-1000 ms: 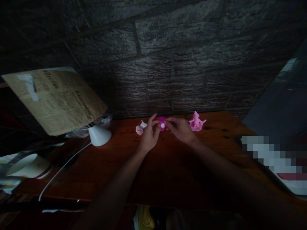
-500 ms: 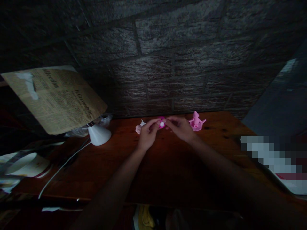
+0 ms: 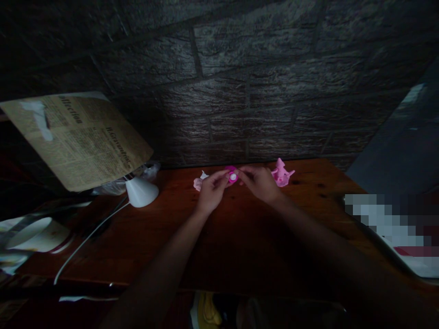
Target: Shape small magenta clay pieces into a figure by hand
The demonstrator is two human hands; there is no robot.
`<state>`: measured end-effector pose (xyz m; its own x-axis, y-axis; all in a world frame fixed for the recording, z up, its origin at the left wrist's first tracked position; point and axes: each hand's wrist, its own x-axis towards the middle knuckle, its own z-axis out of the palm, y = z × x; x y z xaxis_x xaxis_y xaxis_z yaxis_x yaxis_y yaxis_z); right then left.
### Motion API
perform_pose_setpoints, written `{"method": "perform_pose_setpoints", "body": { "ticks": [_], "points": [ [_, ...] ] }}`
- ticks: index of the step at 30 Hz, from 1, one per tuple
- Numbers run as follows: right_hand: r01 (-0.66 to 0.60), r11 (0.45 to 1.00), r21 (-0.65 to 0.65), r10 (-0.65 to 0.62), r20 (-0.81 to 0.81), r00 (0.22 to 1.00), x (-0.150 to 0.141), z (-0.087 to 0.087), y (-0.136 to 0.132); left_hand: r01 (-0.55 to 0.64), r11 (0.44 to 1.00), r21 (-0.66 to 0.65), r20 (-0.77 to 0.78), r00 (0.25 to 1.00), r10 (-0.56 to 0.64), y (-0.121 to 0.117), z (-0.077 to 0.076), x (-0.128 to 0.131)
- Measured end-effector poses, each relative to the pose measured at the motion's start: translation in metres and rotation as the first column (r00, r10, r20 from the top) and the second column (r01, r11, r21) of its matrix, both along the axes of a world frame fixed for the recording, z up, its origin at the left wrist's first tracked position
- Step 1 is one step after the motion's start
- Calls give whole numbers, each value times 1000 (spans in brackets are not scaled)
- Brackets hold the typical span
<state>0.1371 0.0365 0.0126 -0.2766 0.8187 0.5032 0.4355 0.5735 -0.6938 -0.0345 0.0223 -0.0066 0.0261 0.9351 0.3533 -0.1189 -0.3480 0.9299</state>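
Note:
Between my two hands is a small round magenta piece with a white centre [image 3: 233, 177], held over the back of the wooden table. My left hand [image 3: 213, 191] pinches its left side with thumb and fingers. From the other side, my right hand [image 3: 259, 183] has its fingertips closed on the same piece. Behind my left hand, partly covered by it, lies a pale pink crumpled-looking thing [image 3: 198, 183]. A pink pointed thing with arms sticking out [image 3: 281, 174] sits just beyond my right hand; its kind is not clear in this dim light.
A white lamp base [image 3: 142, 193] with a newsprint-patterned shade [image 3: 82, 141] stands at the left, its white cord running forward. A paper cup [image 3: 41, 235] lies at the far left. A dark brick wall [image 3: 219, 91] closes off the table's [image 3: 226, 246] back edge.
The magenta piece has shifted and tilted slightly between my fingers. My hands stay in nearly the same place, both gripping it.

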Motion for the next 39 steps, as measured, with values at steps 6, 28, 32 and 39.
{"method": "perform_pose_setpoints", "body": {
  "ticks": [6,28,32,39],
  "points": [
    [43,996,72,-44,18,999,-2,1,-4,-2,995,-95,-15,1000,0,2,-1,-3],
    [-200,917,-344,63,-371,927,2,-3,9,-13,997,-71,18,1000,14,-1,2,-2],
    [-252,860,-444,48,-421,906,7,1,10,-21,1000,-19,-30,999,21,0,-1,-1],
    [-255,849,-462,29,-441,897,7,2,9,-27,999,23,-57,998,28,-2,0,-1]
  ]
}}
